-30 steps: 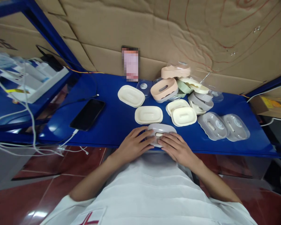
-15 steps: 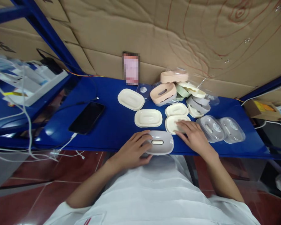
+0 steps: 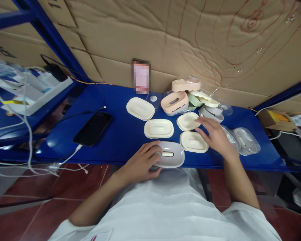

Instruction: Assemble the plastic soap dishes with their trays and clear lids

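Observation:
My left hand (image 3: 145, 161) grips the left end of a grey oval soap dish (image 3: 174, 160) at the table's front edge, thumb below and fingers over its rim. A cream strip shows in the dish's middle slot. My right hand (image 3: 214, 135) is open, thumb and fingers apart, with its fingertips at the right edge of a cream oval tray (image 3: 187, 121). Whether they press on it I cannot tell. Just below lies a second cream tray (image 3: 193, 142), close to the thumb. Two more cream trays, one in the middle (image 3: 159, 128) and one farther back (image 3: 140, 108), lie to the left.
Behind my right hand is a pile of soap dish parts, with peach pieces (image 3: 174, 103), a green one (image 3: 194, 100) and grey ones. Clear-lidded grey dishes (image 3: 247, 142) lie at the right. A black phone (image 3: 93, 129) with a cable lies left; another phone (image 3: 141, 77) leans on the cardboard.
My right hand has lifted off the lower cream tray and moved up and right to the upper one. The lower tray has shifted right and down, apart from the other. My left hand stays.

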Demonstrator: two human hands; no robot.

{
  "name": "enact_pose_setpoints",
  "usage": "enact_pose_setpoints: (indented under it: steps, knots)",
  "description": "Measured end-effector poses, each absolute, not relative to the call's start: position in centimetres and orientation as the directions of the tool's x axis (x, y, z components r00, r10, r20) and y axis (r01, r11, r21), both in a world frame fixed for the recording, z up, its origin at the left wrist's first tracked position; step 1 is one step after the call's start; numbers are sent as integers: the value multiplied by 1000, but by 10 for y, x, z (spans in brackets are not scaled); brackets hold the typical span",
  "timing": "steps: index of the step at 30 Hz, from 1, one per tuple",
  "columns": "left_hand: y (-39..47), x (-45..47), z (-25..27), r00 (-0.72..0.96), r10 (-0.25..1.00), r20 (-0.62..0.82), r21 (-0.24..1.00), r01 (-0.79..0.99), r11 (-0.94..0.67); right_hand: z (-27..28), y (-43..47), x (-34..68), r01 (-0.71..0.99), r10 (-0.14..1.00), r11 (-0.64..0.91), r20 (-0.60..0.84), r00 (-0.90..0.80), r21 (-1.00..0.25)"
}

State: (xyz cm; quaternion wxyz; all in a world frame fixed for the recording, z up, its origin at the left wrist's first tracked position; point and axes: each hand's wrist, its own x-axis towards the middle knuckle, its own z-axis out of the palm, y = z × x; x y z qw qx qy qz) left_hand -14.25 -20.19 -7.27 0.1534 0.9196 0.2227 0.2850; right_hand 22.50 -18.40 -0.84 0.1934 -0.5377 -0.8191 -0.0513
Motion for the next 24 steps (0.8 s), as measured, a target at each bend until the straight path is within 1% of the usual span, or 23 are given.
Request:
enact_pose_setpoints:
  steps: [3,5,7,10,12,14,18,20,24]
  knots:
    - [-201,-143,-73,732,509,454,425,324,-845,19,-136,236,947,837,320,475,-271,-25]
    - [-200,-144,-73,729,512,454,433,322,-842,36,-100,250,973,861,229,472,-190,-26]
    - [-198,-145,-73,732,513,448,441,318,-839,48,-69,267,981,914,177,382,-134,-81]
    - [-197,-146,-73,739,512,438,451,312,-836,52,-39,286,966,969,180,205,-142,-183]
    - [-197,-146,-73,741,512,435,454,311,-835,49,-33,292,962,975,179,170,-145,-207]
    - [-197,-146,-73,742,515,430,456,314,-833,46,-36,295,966,971,165,203,-124,-198]
    - [-198,-145,-74,732,523,436,455,323,-830,45,-59,299,979,945,128,320,-71,-160]
    - [-198,-144,-75,726,526,443,464,316,-827,46,-77,300,985,915,129,397,-74,-115]
    - [-199,-144,-76,707,559,433,497,331,-802,38,-124,283,986,834,165,531,-150,20]
